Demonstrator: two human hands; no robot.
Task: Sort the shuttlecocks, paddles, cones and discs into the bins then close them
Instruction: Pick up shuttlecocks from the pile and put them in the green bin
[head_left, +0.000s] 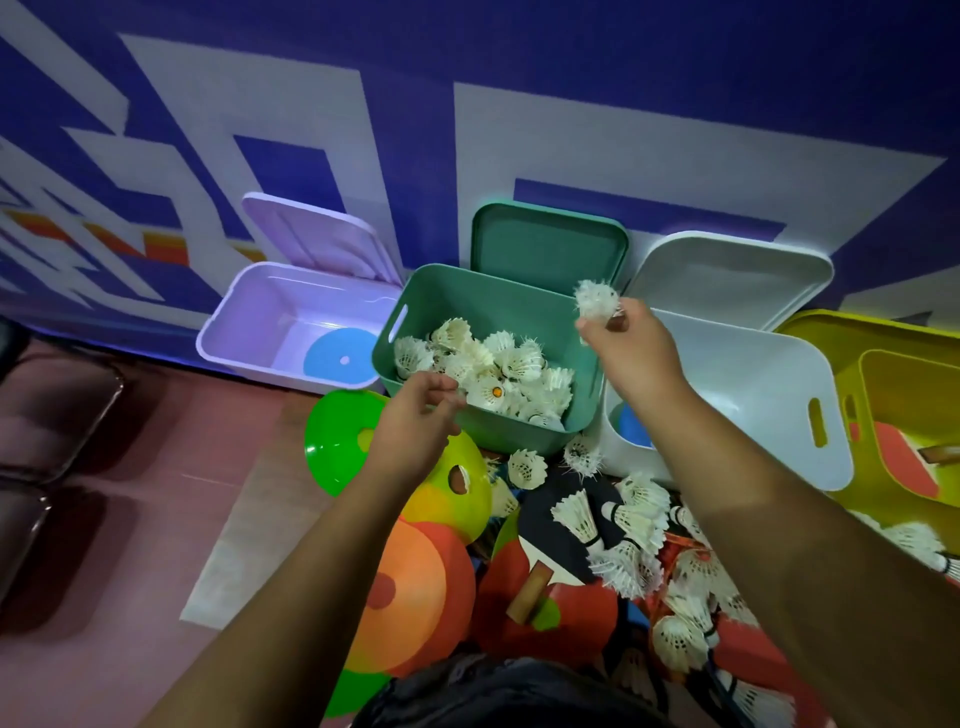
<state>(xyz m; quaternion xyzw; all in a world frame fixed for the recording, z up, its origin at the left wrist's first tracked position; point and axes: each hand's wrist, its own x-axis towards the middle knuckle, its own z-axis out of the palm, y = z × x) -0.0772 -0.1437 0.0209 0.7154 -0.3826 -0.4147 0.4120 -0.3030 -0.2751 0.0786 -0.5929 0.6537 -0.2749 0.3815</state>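
Against the wall I count four open bins; the green bin (582, 364) holds shuttlecocks. My right hand (631, 348) pinches one shuttlecock (597, 299) above it. My left hand (415, 421) curls at its rim, maybe empty; I cannot tell.

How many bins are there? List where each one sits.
4, in a row along the wall, lids open: purple bin far left, green bin next, white bin next, yellow bin at the right edge, partly cut off.

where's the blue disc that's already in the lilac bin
In the head view, the flat blue disc lies on the floor of the open lilac plastic bin, at its right end beside the green plastic bin.
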